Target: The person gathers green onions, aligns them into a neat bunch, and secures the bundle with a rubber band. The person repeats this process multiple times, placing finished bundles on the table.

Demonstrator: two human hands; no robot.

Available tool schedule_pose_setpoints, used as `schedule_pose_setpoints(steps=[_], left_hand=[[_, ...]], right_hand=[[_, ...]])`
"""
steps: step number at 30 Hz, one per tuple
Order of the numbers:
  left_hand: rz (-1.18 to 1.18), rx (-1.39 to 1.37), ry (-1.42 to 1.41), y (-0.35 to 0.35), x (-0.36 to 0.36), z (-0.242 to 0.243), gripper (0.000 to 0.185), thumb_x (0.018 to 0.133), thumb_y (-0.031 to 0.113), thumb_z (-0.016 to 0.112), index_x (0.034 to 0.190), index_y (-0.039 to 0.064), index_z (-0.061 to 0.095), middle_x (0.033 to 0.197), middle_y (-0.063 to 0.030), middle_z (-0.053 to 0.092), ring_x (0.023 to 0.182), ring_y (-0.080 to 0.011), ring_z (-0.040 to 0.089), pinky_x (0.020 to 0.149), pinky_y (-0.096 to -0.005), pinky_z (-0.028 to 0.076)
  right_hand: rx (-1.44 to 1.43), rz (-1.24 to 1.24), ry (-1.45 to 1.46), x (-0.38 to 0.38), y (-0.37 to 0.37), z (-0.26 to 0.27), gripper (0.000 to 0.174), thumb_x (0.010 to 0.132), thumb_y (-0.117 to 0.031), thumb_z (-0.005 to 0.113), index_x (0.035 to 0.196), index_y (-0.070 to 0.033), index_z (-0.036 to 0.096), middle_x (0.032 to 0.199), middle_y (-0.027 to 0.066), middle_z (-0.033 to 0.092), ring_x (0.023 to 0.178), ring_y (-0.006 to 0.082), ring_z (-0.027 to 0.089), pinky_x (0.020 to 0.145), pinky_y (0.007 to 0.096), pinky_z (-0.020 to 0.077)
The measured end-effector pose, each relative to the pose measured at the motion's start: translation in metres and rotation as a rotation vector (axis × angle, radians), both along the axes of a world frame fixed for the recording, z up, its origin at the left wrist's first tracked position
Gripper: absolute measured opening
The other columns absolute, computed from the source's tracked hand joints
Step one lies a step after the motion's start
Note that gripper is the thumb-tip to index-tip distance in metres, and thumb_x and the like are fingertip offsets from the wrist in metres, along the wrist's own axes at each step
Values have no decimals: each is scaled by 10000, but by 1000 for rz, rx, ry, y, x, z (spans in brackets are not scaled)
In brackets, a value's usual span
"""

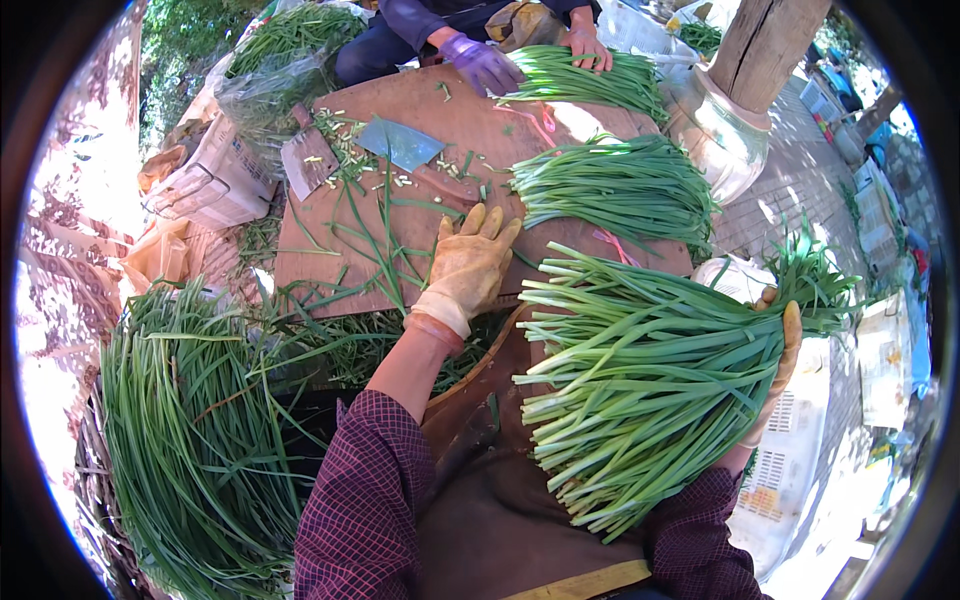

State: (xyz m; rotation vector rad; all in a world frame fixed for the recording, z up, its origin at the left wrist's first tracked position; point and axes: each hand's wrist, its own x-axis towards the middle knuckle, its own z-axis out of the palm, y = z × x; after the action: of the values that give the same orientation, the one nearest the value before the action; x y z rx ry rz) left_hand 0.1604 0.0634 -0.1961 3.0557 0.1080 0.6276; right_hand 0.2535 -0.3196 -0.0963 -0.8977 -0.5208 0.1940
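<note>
My right hand (784,360), in a yellowed glove, grips a large bunch of garlic chives (645,375) near its leafy end, with the pale cut ends fanned toward the left. Fingers spread and holding nothing, my gloved left hand (474,259) is over the near edge of a wooden board (480,112); whether it touches the board I cannot tell. Just beyond its fingertips lies a cleaver (401,145) with its wooden handle toward me. A second cleaver (309,161) rests farther left among chopped bits. Another chive bunch (615,187) lies on the board's right side, by pink ties (616,247).
Across the board, a person's purple-gloved hand (480,64) and bare hand (587,45) are at another bunch (581,79). Loose chives (202,435) are heaped at my left. A wooden post (765,52) stands at right, above a white plastic crate (780,450). A white box (217,172) sits left.
</note>
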Motion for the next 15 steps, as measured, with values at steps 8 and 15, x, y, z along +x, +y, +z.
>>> schedule_pose_setpoints(steps=[8, 15], left_hand=[[588, 232, 361, 174, -158, 9, 201, 960, 259, 612, 986, 86, 709, 891, -83, 712, 732, -252, 645, 713, -468, 520], [542, -18, -85, 182, -139, -1, 513, 973, 237, 598, 1466, 103, 547, 1309, -222, 675, 1205, -380, 633, 994, -488, 511]], right_hand=[[16, -405, 439, 3, 22, 9, 355, 1075, -364, 547, 1210, -44, 616, 936, 94, 763, 814, 221, 749, 696, 383, 644], [36, -138, 310, -4, 32, 0, 400, 1079, -346, 541, 1323, -35, 600, 1095, 120, 755, 960, 218, 742, 877, 435, 639]])
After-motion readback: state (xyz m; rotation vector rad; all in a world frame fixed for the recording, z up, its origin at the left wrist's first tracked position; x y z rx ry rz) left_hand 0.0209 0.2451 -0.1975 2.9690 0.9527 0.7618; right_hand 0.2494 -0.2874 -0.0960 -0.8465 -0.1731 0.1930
